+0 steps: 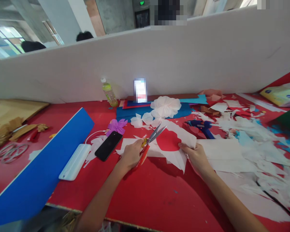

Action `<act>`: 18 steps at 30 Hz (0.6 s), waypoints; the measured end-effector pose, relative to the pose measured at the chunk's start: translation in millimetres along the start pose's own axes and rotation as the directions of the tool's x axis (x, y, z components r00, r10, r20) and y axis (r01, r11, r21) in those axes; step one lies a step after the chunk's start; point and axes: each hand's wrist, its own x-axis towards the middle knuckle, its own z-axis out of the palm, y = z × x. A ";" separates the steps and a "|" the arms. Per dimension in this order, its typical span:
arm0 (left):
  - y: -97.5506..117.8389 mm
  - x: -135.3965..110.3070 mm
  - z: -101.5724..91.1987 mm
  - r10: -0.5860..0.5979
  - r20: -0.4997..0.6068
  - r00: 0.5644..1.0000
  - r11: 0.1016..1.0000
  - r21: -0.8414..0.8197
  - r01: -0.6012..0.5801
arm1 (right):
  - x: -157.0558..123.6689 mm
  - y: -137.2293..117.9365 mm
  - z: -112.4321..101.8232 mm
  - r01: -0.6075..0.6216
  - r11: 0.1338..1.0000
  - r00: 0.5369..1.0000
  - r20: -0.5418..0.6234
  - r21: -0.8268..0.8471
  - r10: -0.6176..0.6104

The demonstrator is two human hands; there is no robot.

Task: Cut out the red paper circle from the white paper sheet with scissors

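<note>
My left hand (pixel 131 154) is closed around the handles of a pair of scissors (pixel 156 135) with orange and yellow grips. The scissors' blades are parted and point up and right, beside the left edge of a white paper sheet (pixel 187 132). My right hand (pixel 197 157) pinches this sheet at its lower right. Within the sheet is a large rounded red area; it looks like a cut-out with the red table (pixel 157 193) showing through. Behind the sheet are a white paper flower (pixel 166 107) and loose white petals (pixel 142 120).
Left of my hands lie a black phone (pixel 108 146), a purple paper flower (pixel 116 126), a white power bank (pixel 75 162) and a blue board (pixel 42 169). A blue glue gun (pixel 201 125) and white scraps (pixel 256 158) lie right. A bottle (pixel 109 93) and lit phone (pixel 140 91) stand behind.
</note>
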 end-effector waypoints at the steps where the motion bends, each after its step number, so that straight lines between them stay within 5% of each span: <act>1: 0.3 -0.1 -0.1 -0.002 0.002 1.000 1.000 0.000 0.002 | -0.3 -0.3 0.1 -0.015 1.000 1.000 0.001 0.012 0.015; 18: -4.3 0.2 1.9 0.050 -0.032 0.998 0.998 0.048 -0.049 | -1.8 -2.1 -0.8 -0.027 1.000 0.999 0.026 -0.003 0.027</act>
